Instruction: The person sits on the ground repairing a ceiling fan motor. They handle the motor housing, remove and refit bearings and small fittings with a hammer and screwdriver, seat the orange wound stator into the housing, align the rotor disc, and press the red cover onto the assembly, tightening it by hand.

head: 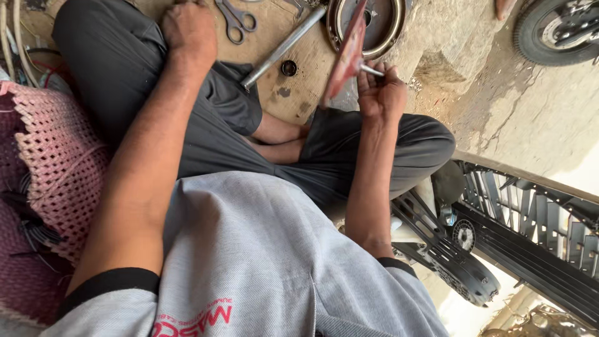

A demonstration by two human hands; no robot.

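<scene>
I sit cross-legged on the ground in grey trousers. My left hand (190,28) rests palm-down on my left knee and holds nothing. My right hand (380,90) is raised over my right knee, its fingers closed on a thin metal pin (372,70). It also grips the lower edge of a flat reddish piece (346,53), which stands up on edge from the hand. Behind that piece lies a round metal drum (390,25).
A pair of metal pliers (237,22), a long steel tube (284,47) and a small ring (289,67) lie on the brown board ahead. A tyre (555,31) is at top right, a black slatted panel (530,243) at right, a pink woven seat (56,168) at left.
</scene>
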